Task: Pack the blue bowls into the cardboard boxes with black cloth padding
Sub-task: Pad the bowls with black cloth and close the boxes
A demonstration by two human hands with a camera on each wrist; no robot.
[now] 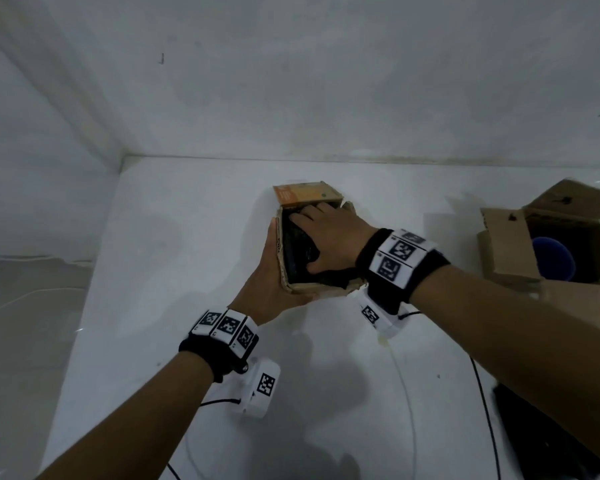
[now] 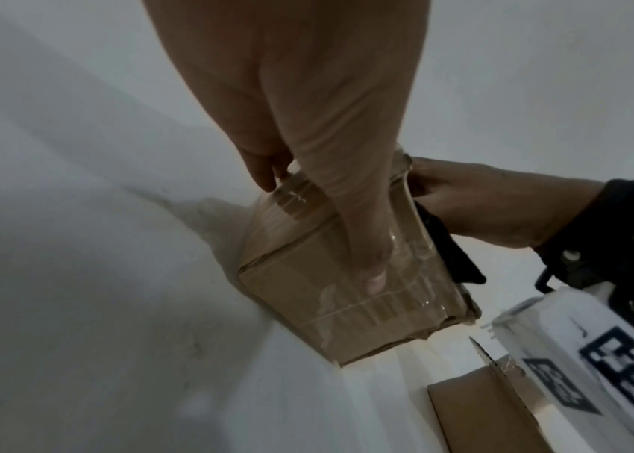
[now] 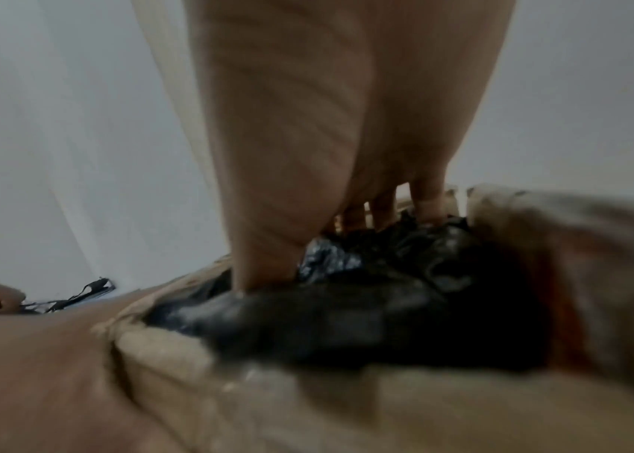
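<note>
A small box (image 1: 293, 237) sits on the white table (image 1: 174, 258), just past the middle of the head view at about 12 o'clock from the person. Its far flap (image 1: 303, 194) stands up, orange-printed on the inside. Black cloth (image 1: 300, 252) fills the box.

The left hand (image 1: 269, 275) lies flat against the box's outer wall at its 9 o'clock side, fingers straight along the cardboard, thumb on the near wall; in the left wrist view the thumb (image 2: 369, 266) presses on the taped side of the box (image 2: 307, 294).

The right hand (image 1: 329, 237) reaches in from 3 o'clock and presses down on the cloth with spread, fairly straight fingers. The right wrist view shows its fingers (image 3: 428, 199) and thumb (image 3: 265, 245) pushing into the black cloth (image 3: 366, 306) inside the box's rim (image 3: 164, 346).

At 2 o'clock, well apart, a larger open box (image 1: 510, 247) holds a blue bowl (image 1: 553, 258) on dark padding. Cables (image 1: 485, 410) trail across the table at 5 o'clock.
</note>
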